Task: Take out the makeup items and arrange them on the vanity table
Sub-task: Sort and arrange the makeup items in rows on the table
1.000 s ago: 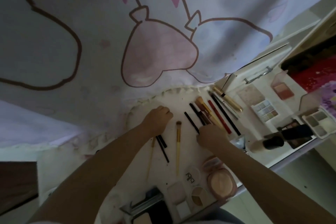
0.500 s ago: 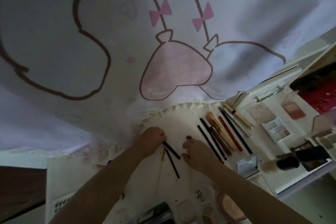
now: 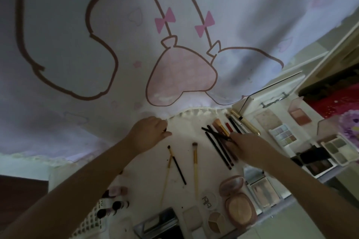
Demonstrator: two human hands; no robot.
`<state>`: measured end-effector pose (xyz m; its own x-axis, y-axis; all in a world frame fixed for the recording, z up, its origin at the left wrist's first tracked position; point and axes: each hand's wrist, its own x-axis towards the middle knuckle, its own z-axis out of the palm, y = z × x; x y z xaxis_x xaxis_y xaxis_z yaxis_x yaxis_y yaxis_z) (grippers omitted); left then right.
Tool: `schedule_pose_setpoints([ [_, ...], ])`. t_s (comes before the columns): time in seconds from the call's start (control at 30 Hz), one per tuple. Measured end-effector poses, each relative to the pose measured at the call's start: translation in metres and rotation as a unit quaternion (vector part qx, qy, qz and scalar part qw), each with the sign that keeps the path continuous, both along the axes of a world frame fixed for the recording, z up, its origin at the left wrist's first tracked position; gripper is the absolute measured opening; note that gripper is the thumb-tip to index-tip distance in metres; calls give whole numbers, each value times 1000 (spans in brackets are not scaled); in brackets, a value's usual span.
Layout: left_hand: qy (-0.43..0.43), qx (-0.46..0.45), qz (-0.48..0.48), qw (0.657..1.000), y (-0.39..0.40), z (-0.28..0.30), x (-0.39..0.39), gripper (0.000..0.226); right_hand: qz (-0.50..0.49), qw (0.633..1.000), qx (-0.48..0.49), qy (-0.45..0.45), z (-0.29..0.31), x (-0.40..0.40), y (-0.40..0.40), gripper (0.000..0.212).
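Observation:
On the white vanity table (image 3: 186, 137), my right hand (image 3: 245, 148) pinches a thin black pencil (image 3: 214, 132) that lies slantwise over a row of pencils and brushes (image 3: 220, 149). My left hand (image 3: 147, 135) rests at the table's back edge with curled fingers. A small dark tip shows at its fingertips; what it is I cannot tell. Between my hands lie a gold-handled brush (image 3: 195, 165), a thinner gold brush (image 3: 167, 172) and a black pencil (image 3: 178, 168) crossing it.
Eyeshadow palettes (image 3: 283, 135) and blush pans (image 3: 300, 116) lie at the right. Near the front edge sit compacts (image 3: 240, 206), a round jar (image 3: 208, 200) and a mirror case (image 3: 155, 223). A white basket (image 3: 91, 221) with small bottles stands at the front left. A printed curtain (image 3: 174, 44) hangs behind.
My right hand moved right to the pencil row with a black pencil. My left hand let the pencils go and moved back to the table's far edge. The camera tilted up.

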<state>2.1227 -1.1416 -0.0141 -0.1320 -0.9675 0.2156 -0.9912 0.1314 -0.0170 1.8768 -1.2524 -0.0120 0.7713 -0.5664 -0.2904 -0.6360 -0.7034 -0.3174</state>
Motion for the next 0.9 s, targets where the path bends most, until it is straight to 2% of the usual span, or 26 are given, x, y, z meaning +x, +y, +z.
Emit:
schedule_pose_setpoints([
  [0.1, 17, -11, 7, 1000, -8, 7, -15, 36, -5, 1000, 3, -29, 10, -13, -3, 28],
  [0.23, 27, -24, -67, 997, -24, 10, -47, 29, 19, 998, 17, -52, 10, -11, 10, 23],
  [0.33, 14, -17, -113, 993, -28, 10, -58, 30, 7, 998, 19, -51, 6, -10, 14, 30],
  [0.47, 17, 37, -112, 993, -32, -1, -62, 24, 0, 999, 26, -35, -2, -10, 16, 33],
  [0.57, 8, 123, -53, 991, -39, -9, -59, 21, -5, 999, 37, -32, -7, -11, 15, 33],
  [0.63, 39, 134, -112, 984, -41, -6, -61, 14, -8, 999, 46, -23, -11, -9, 14, 32],
  [0.7, 58, 163, -121, 977, -45, -14, -62, 13, -15, 998, 57, -13, -15, -6, 10, 32],
  [0.8, 51, 174, -80, 980, -55, -34, -53, 25, -21, 997, 76, 2, -19, -6, 4, 30],
  [0.9, 96, 181, -50, 978, -60, -40, -49, 27, -27, 994, 107, 4, -21, -11, -1, 26],
])
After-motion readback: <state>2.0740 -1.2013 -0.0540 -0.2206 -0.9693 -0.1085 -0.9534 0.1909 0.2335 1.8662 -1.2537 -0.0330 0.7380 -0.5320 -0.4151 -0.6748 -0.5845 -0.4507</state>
